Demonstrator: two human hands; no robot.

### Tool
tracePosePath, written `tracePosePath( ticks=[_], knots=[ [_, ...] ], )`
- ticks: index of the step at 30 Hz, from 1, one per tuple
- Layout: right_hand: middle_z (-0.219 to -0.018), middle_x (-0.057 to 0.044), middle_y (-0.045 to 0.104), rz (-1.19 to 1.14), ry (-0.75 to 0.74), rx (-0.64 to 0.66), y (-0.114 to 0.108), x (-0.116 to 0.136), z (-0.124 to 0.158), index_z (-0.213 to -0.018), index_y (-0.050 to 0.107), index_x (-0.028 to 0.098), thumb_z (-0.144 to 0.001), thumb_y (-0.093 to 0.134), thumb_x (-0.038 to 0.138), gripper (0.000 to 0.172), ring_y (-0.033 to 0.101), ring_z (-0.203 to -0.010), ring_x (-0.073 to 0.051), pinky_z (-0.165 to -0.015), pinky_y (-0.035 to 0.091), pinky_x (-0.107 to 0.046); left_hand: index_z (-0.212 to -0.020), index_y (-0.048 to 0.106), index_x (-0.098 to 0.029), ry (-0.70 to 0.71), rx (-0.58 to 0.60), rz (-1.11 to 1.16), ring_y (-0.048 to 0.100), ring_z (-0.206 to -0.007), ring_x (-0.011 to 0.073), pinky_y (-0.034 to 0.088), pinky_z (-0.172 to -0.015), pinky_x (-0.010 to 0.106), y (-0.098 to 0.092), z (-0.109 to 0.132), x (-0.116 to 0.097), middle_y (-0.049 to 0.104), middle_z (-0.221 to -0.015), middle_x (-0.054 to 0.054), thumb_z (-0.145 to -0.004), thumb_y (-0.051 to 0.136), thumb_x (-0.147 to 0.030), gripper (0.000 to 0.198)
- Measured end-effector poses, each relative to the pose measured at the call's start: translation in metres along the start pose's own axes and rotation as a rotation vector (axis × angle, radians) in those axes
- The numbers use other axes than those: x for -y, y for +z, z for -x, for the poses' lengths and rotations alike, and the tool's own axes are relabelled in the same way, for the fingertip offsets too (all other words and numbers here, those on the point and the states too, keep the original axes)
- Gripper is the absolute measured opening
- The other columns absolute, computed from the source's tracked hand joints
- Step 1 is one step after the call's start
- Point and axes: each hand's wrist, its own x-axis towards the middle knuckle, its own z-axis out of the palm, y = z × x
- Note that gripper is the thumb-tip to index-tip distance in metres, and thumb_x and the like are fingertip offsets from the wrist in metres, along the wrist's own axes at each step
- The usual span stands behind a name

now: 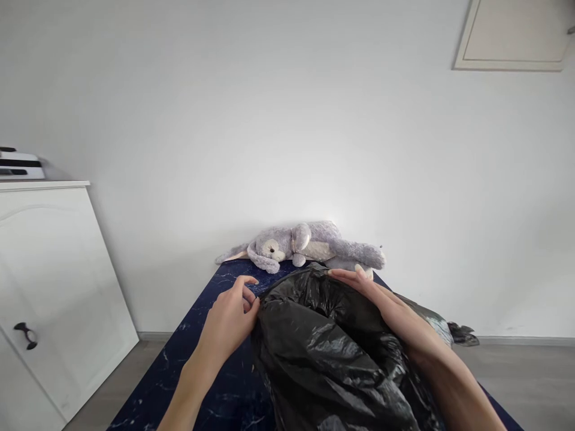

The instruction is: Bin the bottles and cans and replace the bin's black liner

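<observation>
A black plastic bag (323, 353) lies on the dark blue marbled table in front of me, its mouth gaping toward the far side. My left hand (236, 311) is at the bag's left rim, fingers curled and thumb pressed against the edge of the plastic. Across the right side of the mouth rests my right hand (372, 293), its fingers stretched out flat along the far rim. What the bag contains is hidden. Just beyond it, a grey plush rabbit (314, 233) lies on its side against the wall.
The marbled table (193, 341) narrows toward the white wall (287, 120). At left stands a white cabinet (58, 287) with a black handle (26, 335) and a white-and-black object (20, 164) on top. Grey floor (530, 383) shows at right.
</observation>
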Motion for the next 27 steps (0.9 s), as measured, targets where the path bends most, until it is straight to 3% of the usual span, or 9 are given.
tracePosePath(
  ticks=[5,9,13,15,17,19,21,24,27],
  knots=[
    [-0.151,-0.007,0.062,-0.264,0.177,0.163,-0.002,-0.012,-0.017,-0.149,0.063,0.03,-0.1,0.046,0.074,0.068,0.057,-0.14,-0.034,-0.116,0.048,-0.052,-0.124,0.06,-0.025,-0.015,0.144,-0.083,0.075,-0.086,0.0273,0.049,-0.064,0.029,0.005,-0.001,0.011,0.077,-0.096,0.006,-0.09,0.059,-0.039,0.036],
    [-0.143,-0.01,0.067,-0.17,0.182,0.136,-0.004,-0.013,-0.02,-0.14,0.07,0.027,-0.1,0.044,0.076,0.069,0.058,-0.14,-0.036,-0.118,0.047,-0.054,-0.125,0.063,-0.026,-0.02,0.235,-0.134,0.075,-0.093,0.03,0.053,-0.068,0.031,0.005,-0.002,0.017,0.078,-0.1,0.007,-0.089,0.061,-0.039,0.038],
    [-0.146,-0.008,0.065,0.014,-0.003,-0.052,-0.001,-0.004,-0.011,-0.137,0.071,0.028,-0.1,0.043,0.078,0.069,0.054,-0.143,-0.034,-0.126,0.035,-0.054,-0.137,0.057,-0.025,0.047,-0.045,-0.03,0.069,-0.12,0.0323,0.059,-0.09,0.04,-0.009,0.004,0.005,0.072,-0.13,0.012,-0.102,0.046,-0.051,0.045],
    [-0.149,-0.007,0.063,0.141,-0.129,-0.12,0.003,0.005,0.0,-0.139,0.068,0.029,-0.1,0.042,0.078,0.068,0.052,-0.144,-0.033,-0.127,0.033,-0.055,-0.145,0.053,-0.031,0.142,-0.1,0.104,0.059,-0.138,0.034,0.059,-0.096,0.042,-0.021,0.013,-0.006,0.059,-0.153,0.009,-0.104,0.044,-0.062,0.053],
    [-0.15,-0.005,0.063,0.326,-0.257,-0.14,0.009,0.015,0.015,-0.14,0.066,0.032,-0.102,0.045,0.075,0.062,0.053,-0.144,-0.033,-0.125,0.036,-0.057,-0.156,0.043,-0.041,0.26,0.031,0.219,0.044,-0.152,0.0374,0.059,-0.103,0.046,-0.031,0.025,-0.016,0.039,-0.17,0.003,-0.095,0.059,-0.071,0.069],
    [-0.152,0.0,0.061,0.486,-0.378,-0.095,0.015,0.025,0.032,-0.141,0.065,0.037,-0.104,0.049,0.068,0.051,0.052,-0.145,-0.03,-0.124,0.04,-0.053,-0.165,0.023,-0.046,0.355,0.209,0.29,0.031,-0.159,0.0415,0.053,-0.113,0.055,-0.035,0.035,-0.022,0.022,-0.177,0.002,-0.077,0.084,-0.069,0.11],
    [-0.157,0.003,0.055,0.61,-0.49,0.038,0.02,0.032,0.047,-0.146,0.06,0.04,-0.104,0.054,0.064,0.048,0.049,-0.148,-0.027,-0.123,0.044,-0.046,-0.168,0.003,-0.046,0.384,0.332,0.33,0.023,-0.161,0.0444,0.043,-0.12,0.063,-0.032,0.038,-0.023,0.014,-0.178,0.006,-0.058,0.099,-0.061,0.147],
    [-0.165,0.002,0.045,0.793,-0.569,0.29,0.025,0.037,0.058,-0.161,0.044,0.039,-0.097,0.066,0.066,0.073,0.048,-0.149,-0.028,-0.119,0.049,-0.043,-0.167,-0.011,-0.043,0.363,0.433,0.394,0.024,-0.161,0.0448,0.037,-0.123,0.065,-0.017,0.03,-0.017,0.008,-0.179,0.012,-0.048,0.106,-0.05,0.167],
    [-0.17,0.0,0.035,0.907,-0.538,0.349,0.029,0.034,0.057,-0.17,0.025,0.036,-0.092,0.074,0.066,0.097,0.042,-0.153,-0.032,-0.12,0.047,-0.047,-0.166,-0.02,-0.041,0.373,0.549,0.514,0.033,-0.158,0.0418,0.039,-0.123,0.062,0.003,0.014,-0.004,0.011,-0.178,0.016,-0.051,0.105,-0.04,0.17]
  ],
)
